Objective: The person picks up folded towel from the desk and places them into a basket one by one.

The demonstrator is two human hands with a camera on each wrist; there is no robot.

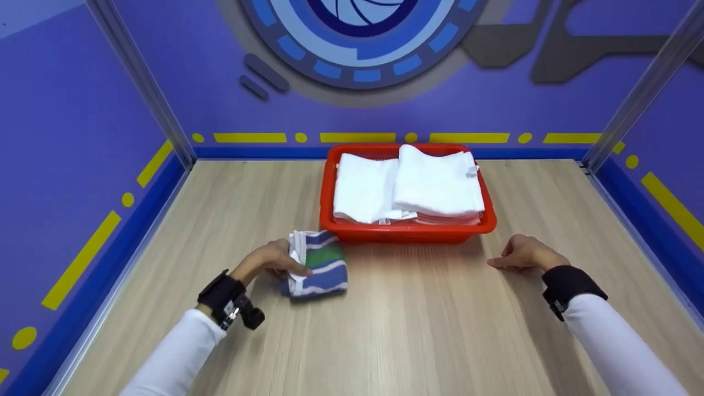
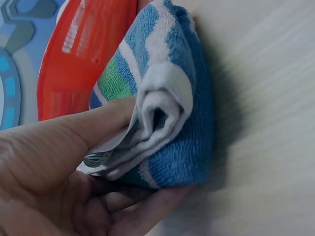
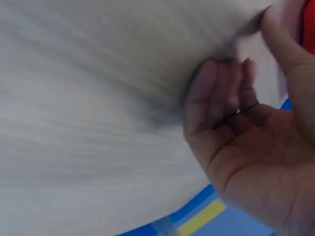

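Observation:
A folded towel [image 1: 327, 269] with blue, green and white stripes is at the front left of the red basket. My left hand [image 1: 275, 257] grips its left edge, thumb on top and fingers beneath. In the left wrist view the towel [image 2: 182, 123] shows its rolled white hem and a label tucked by the thumb. My right hand [image 1: 522, 253] is low over the table, right of the basket's front corner. In the right wrist view that hand [image 3: 246, 142] has loosely curled fingers, the thumb apart from them, and nothing held.
The red plastic basket [image 1: 407, 235] stands against the back wall [image 1: 209, 110], holding folded white towels [image 1: 437, 181] in two stacks. A wooden table [image 1: 418, 330] lies between blue printed side walls. Each wrist wears a black strap [image 1: 573, 287].

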